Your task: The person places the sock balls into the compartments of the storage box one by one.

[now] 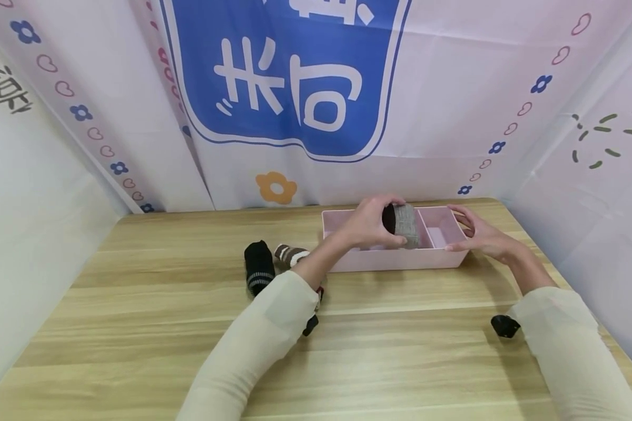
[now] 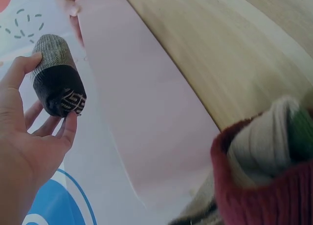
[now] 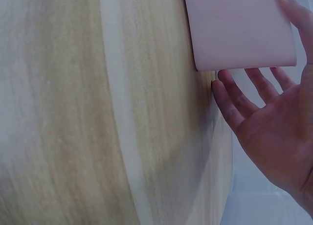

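Observation:
My left hand (image 1: 374, 225) grips a rolled sock (image 1: 406, 225), grey ribbed at one end and black at the other. The sock is over the middle of a pink divided box (image 1: 395, 260); in the left wrist view, a pale pattern shows on its dark end. At the box's right end, my right hand (image 1: 481, 237) holds the corner, thumb at the front rim and fingers along the end wall. The right wrist view shows the fingertips (image 3: 225, 78) against that end. Part of the left compartment is hidden behind my left hand.
Left of the box lie a black rolled sock (image 1: 259, 266) with grey stripes and a brown-and-white striped one (image 1: 291, 255). A dark red ribbed roll (image 2: 259, 200) with cream and green cloth is mostly hidden under my left forearm. A fabric backdrop (image 1: 232, 175) stands behind the table.

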Action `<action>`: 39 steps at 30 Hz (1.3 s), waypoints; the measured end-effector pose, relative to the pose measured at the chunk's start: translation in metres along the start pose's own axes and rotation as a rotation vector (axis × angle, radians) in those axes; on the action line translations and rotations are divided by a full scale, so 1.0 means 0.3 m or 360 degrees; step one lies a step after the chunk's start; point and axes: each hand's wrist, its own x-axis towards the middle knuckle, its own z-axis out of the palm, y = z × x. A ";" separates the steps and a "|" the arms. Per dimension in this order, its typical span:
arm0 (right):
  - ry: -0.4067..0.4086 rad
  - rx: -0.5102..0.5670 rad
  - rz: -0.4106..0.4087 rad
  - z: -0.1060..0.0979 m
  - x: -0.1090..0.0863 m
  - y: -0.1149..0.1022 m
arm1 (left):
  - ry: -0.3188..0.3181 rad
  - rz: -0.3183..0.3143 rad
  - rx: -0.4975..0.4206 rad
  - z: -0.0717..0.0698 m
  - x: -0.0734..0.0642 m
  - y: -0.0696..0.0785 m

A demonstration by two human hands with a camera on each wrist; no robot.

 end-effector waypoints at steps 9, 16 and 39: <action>0.0001 -0.0021 0.0020 -0.002 -0.003 -0.001 | 0.0058 -0.0045 -0.0062 0.028 0.025 0.002; -0.0016 -0.0014 0.0046 -0.002 -0.003 -0.005 | 0.0037 -0.0063 -0.0052 0.042 0.041 0.005; -0.0037 -0.0010 0.0075 -0.003 -0.003 -0.007 | 0.0160 -0.0142 -0.0023 0.146 0.117 0.024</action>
